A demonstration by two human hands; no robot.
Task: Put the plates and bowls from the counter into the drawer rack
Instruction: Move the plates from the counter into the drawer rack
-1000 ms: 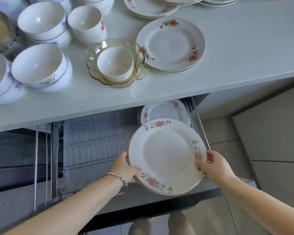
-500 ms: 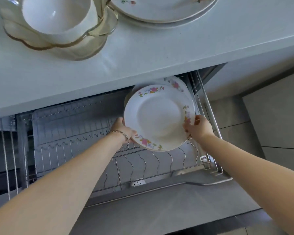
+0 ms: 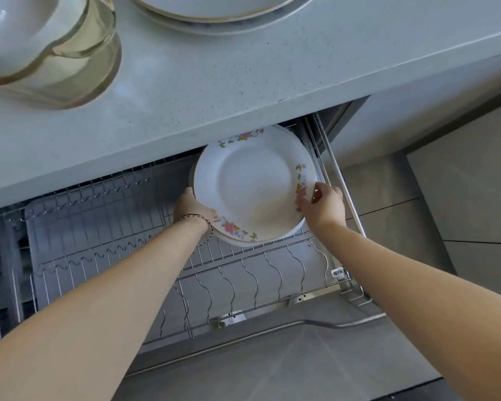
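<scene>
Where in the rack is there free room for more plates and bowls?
The wire slots in front of the plate, which the left hand and right hand hold, are bare down to the front rail. The rack's left section is bare too. Crowded: the back right corner, where a second plate stands behind it.

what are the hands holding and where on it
One floral plate, by its rim: the left hand grips the lower-left edge, the right hand pinches the right edge.
</scene>
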